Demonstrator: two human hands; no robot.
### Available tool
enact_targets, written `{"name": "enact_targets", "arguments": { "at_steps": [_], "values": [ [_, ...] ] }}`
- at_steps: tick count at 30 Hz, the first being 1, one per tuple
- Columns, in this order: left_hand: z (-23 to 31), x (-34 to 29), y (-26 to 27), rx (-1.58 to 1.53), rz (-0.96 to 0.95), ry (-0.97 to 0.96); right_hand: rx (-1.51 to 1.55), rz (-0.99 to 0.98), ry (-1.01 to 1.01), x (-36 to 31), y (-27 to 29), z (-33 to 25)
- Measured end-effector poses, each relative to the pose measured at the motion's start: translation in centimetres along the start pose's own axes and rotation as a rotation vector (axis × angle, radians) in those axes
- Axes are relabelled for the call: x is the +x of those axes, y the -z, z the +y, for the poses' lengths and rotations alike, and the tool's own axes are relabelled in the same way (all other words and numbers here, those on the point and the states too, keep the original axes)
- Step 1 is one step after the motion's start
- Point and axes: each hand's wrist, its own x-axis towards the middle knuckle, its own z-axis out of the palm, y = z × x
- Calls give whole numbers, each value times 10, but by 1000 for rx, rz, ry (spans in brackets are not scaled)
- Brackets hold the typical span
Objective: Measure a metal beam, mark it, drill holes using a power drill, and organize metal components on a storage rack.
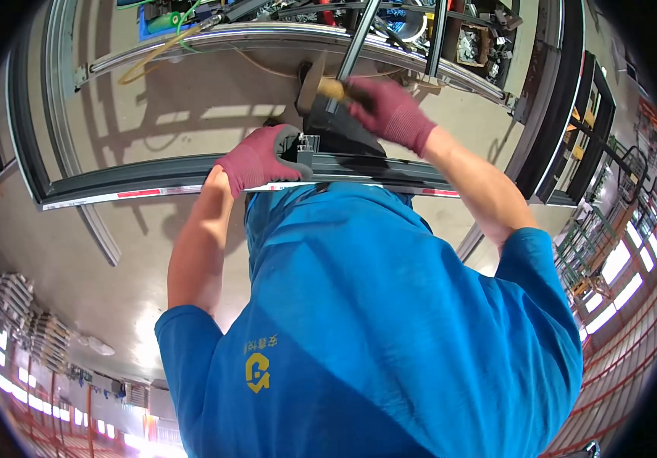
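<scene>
My left hand (259, 162), in a maroon glove with dark palm, is closed round a short black profile piece (305, 155) whose cut end shows metal ribs. This piece stands across the near bar of a large dark metal frame (374, 169), in front of my waist. Above and to the right of it, my right hand (389, 111), also gloved, grips a hammer (331, 88) with a yellowish part on its handle. The hammer's head points left and is blurred by motion, clear of the profile piece. Part of the piece is hidden by my left fingers.
Beyond the frame stands a bench with a metal rail (267, 32), holding loose tools, a blue tray (145, 24) and a box of small metal parts (472, 44). A yellow hose (149, 61) hangs off it. More dark frames (584, 130) stand at the right.
</scene>
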Motion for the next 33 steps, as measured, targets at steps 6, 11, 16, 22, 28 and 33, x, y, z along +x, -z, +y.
{"name": "enact_targets", "arguments": {
  "at_steps": [6, 11, 16, 22, 28, 33],
  "values": [
    [-4, 2, 1, 52, 10, 0, -66, -188, -80, 10, 9, 7],
    [10, -1, 2, 97, 10, 45, 91, 61, -68, -9, -18, 13],
    [-8, 4, 3, -23, 3, -15, 126, -49, -27, 2, 8, 18],
    [-8, 3, -3, 135, 41, 19, -144, -54, 98, -19, -15, 10],
    [8, -3, 2, 67, -63, 62, 37, -191, -27, -9, 2, 2],
    [6, -3, 0, -7, 18, 53, 50, -114, -155, -29, 7, 4]
  ]
}}
